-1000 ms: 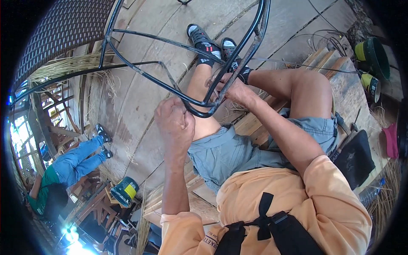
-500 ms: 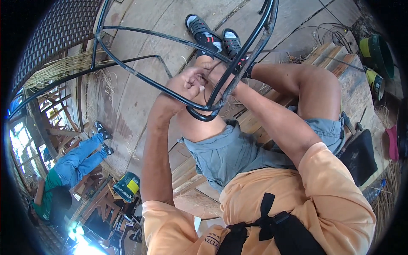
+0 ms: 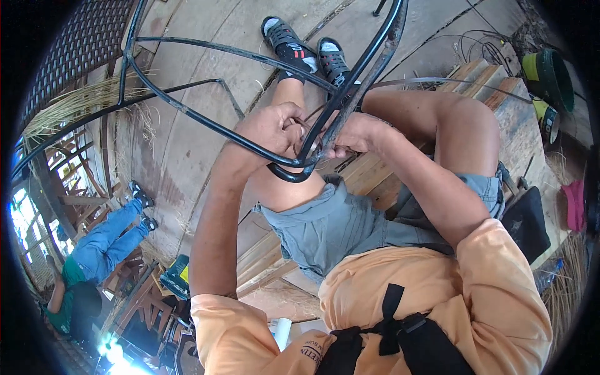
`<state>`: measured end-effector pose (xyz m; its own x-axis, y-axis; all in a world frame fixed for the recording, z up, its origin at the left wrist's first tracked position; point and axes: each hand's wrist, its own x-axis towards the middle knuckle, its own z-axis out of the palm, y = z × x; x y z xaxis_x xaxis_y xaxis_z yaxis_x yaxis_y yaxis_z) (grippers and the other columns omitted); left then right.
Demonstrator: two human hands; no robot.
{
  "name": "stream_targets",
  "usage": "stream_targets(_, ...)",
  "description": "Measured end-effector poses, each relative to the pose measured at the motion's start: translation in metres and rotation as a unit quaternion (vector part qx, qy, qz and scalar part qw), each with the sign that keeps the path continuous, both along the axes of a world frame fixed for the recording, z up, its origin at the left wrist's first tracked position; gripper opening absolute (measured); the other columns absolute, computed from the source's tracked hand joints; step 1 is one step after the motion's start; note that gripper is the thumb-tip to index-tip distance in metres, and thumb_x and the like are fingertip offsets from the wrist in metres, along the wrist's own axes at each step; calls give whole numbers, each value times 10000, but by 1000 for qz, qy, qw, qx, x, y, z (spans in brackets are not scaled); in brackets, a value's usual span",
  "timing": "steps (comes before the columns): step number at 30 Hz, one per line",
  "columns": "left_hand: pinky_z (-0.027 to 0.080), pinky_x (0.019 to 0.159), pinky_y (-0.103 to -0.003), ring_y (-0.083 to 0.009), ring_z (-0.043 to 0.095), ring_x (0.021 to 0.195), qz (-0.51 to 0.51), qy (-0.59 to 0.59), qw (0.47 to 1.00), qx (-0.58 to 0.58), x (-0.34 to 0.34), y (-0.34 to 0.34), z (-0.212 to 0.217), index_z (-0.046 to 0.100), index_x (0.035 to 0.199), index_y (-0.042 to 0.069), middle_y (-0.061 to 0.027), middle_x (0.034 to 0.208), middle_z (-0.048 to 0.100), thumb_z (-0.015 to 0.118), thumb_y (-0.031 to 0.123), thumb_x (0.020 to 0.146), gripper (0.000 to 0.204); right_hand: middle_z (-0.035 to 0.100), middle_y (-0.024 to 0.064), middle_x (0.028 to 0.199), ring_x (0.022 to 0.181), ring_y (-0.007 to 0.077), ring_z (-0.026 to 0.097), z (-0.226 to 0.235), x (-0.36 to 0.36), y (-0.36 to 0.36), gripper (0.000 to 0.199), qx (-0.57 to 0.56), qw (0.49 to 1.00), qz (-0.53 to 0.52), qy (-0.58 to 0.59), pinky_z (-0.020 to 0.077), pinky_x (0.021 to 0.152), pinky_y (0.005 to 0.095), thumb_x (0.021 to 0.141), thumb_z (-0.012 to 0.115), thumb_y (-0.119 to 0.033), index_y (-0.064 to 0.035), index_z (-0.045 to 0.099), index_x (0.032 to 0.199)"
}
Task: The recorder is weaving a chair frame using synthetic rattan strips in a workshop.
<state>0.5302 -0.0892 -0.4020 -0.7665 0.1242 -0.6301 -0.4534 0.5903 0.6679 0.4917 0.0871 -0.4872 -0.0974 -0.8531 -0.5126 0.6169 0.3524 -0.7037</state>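
A black metal tube frame [image 3: 206,120], bent into rails and curved corners, stands over my legs. Both of my hands are at its near lower corner. My left hand [image 3: 270,130] is closed in a pinch on a thin brownish strip [image 3: 462,80] on the left of the corner tubes. On the other side my right hand [image 3: 357,132] has its fingers curled in close to the tube, apparently on the same strip. That strip arcs away to the right over my knee. The upright tubes partly hide the fingertips.
I sit on wooden planks [image 3: 519,134]. A dark woven panel [image 3: 87,37] and loose straw-like fibres [image 3: 75,109] lie far left. Dark green containers [image 3: 550,78] and coiled strips [image 3: 484,47] are at the right. Another person [image 3: 103,250] is at work on the left.
My right hand has come down and to the right, away from my left hand, to the frame's corner. The strip now bows higher over my knee. The whole view has shifted slightly.
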Motion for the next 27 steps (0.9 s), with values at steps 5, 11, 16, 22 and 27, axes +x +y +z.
stream_targets(5, 460, 625, -322, -235, 603, 694, -1, 43, 998, -45, 1, -1, 8, 574, 934, -13, -177, 735, 597, 550, 124, 788, 202, 580, 15, 617, 496, 94, 556, 16, -6, 6, 84, -21, 955, -81, -285, 380, 367, 176, 755, 651, -79, -55, 611, 825)
stream_targets(11, 431, 595, -239, -109, 517, 675, 131, 19, 987, 95, 12, 0, 14, 553, 951, -21, -36, 768, 555, 551, 68, 813, 165, 595, 4, 629, 508, 90, 575, 12, -7, -1, 106, 8, 952, -139, -273, 374, 350, 186, 744, 676, -94, -76, 623, 834)
stream_targets(16, 434, 634, -299, -196, 547, 740, 31, 172, 982, -73, 26, 1, 39, 544, 948, -15, -104, 835, 561, 541, 61, 815, 153, 546, -18, 577, 479, 97, 542, 11, -16, -14, 103, 0, 924, -170, -344, 414, 391, 218, 726, 668, -47, -85, 574, 708)
stream_targets(22, 422, 713, -382, -290, 541, 824, -7, 309, 906, -288, 38, 20, 122, 601, 862, 38, -111, 870, 581, 590, 22, 737, 127, 588, 29, 610, 550, 163, 595, 3, -4, -14, 92, -61, 868, -188, -456, 518, 571, 316, 729, 684, -84, -63, 596, 712)
stream_targets(27, 440, 681, -404, -305, 566, 775, -232, 256, 910, -229, -24, 27, 89, 595, 825, 55, -133, 789, 590, 580, 77, 725, 103, 645, 93, 704, 620, 210, 627, 1, -1, -17, 100, -107, 850, -219, -467, 511, 671, 382, 754, 667, -140, -51, 621, 754)
